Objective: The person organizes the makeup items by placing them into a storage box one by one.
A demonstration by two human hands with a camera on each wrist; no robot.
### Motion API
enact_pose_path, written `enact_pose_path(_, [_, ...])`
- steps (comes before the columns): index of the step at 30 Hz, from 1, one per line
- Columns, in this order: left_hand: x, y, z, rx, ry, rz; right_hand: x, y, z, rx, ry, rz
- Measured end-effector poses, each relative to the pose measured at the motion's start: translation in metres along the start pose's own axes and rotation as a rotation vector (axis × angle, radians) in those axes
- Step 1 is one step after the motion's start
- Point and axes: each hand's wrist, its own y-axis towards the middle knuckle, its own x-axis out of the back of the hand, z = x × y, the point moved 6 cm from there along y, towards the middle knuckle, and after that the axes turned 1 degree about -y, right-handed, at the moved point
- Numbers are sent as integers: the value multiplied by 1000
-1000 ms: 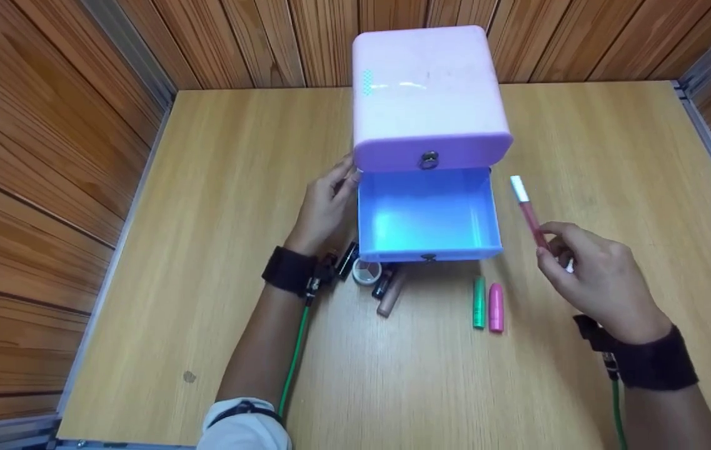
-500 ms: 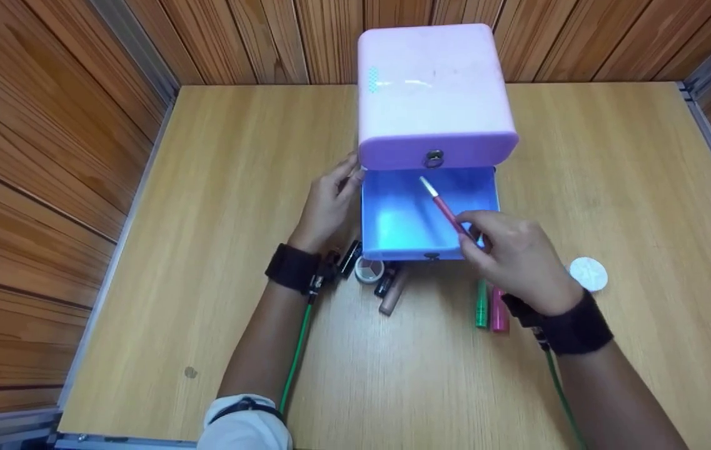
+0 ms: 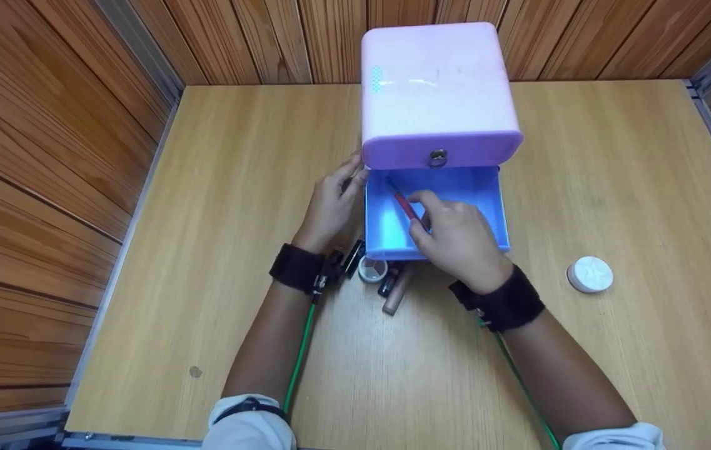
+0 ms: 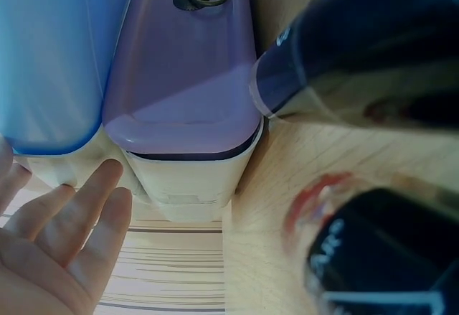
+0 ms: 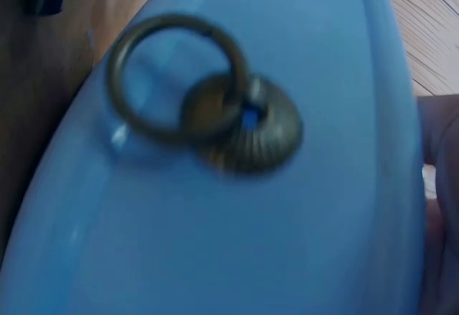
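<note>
A pink mini chest of drawers (image 3: 443, 87) stands at the back, its lower blue drawer (image 3: 383, 240) pulled out. Over the drawer's inside, my right hand (image 3: 458, 234) pinches a reddish lip gloss tube (image 3: 406, 206) between thumb and fingers, its far end pointing to the back left. In the right wrist view, the drawer front (image 5: 287, 236) with its ring pull (image 5: 172, 78) fills most of the picture. My left hand (image 3: 330, 203) is at the chest's left side; in the left wrist view its fingers (image 4: 79, 222) are extended beside the drawer casing.
In front of the drawer lie a black tube (image 3: 354, 257), a small round palette (image 3: 373, 269), a dark-capped item (image 3: 388, 284) and a taupe tube (image 3: 395, 299). A white round jar (image 3: 590, 274) stands to the right. Wooden panels (image 3: 42, 187) border the table.
My right hand has moved left from beside the chest to over the drawer with the lip gloss tube. The white jar has come into view; my right arm now covers the green and pink tubes.
</note>
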Motion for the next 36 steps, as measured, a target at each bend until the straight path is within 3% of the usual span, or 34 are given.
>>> enact_pose_path(7, [1,-2,3,20,-37,0,-14,17,7,-93,2,126])
enact_pose_path(13, [1,-3,4,44,-58,-1,-26,31,11,-101,-2,295])
enact_pose_path(20, [1,-1,1,-16,-19,-10,-37,36,11,-89,14,467])
enact_pose_path(24, [0,0,1,-14,-18,-6,-42,36,11,-92,25,560])
enact_pose_path(29, [-1,-1,2,4,-12,7,-45,35,11,-83,21,598])
enact_pose_path(36, [-2,0,1,-9,-26,8,-43,34,13,-23,20,548])
